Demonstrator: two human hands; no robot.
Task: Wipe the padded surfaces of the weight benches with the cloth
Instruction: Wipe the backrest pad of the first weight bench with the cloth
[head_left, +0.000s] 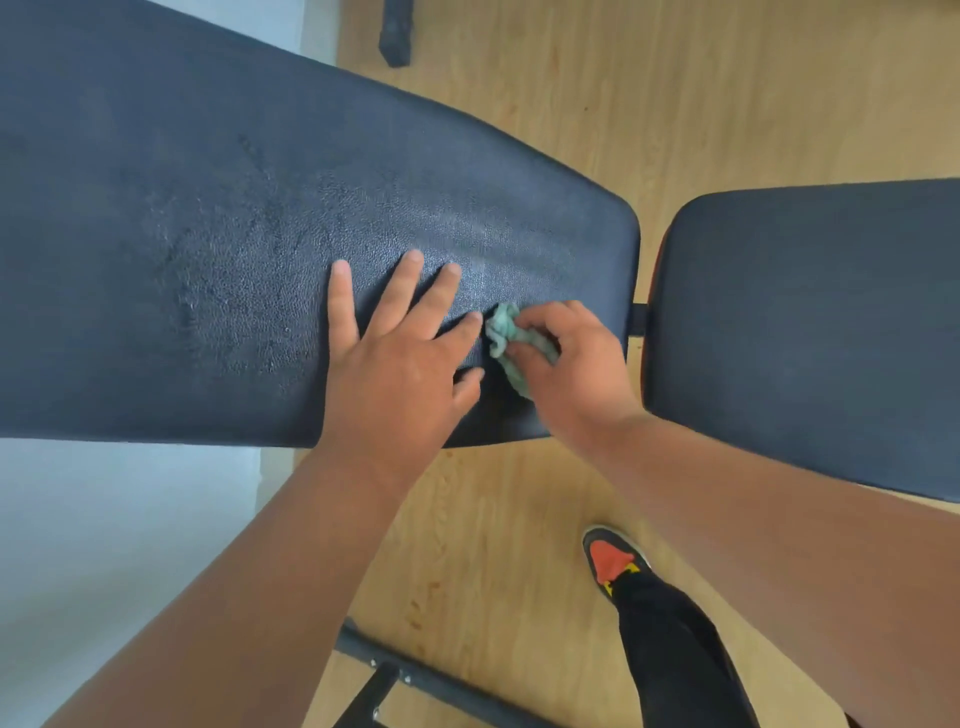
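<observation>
Left hand: I saw my left hand (400, 358) lying flat on the long pad (208, 260), palm down. Its fingers were straight and spread wide, and it held nothing. The thumb pointed toward the cloth.

Left arm: It came up from the bottom left and crossed the near edge of the long pad.

Right hand: My right hand (566, 364) was curled round the cloth (506, 338). The fingers were bent and squeezed it tight, pressing it down on the pad.

Right arm: It came in from the bottom right, passing over the near corner of the short pad (810, 332).

Cloth: It was small, green and all bunched up. It sat on the long pad near its right end, just beside my left thumb. Part of it was hidden under my fingers.

Pads: Both were dark and bumpy. The long one was on the left and the short one on the right, with a thin gap between them.

Shiny patch: I saw a pale, shiny streak on the long pad just above the cloth.

Floor: It was light wood (675, 93).

Foot: A black, red and yellow shoe (613, 561) stood on the floor below the pads.

Frame: A dark metal bar (415, 675) lay on the floor near the bottom.
</observation>
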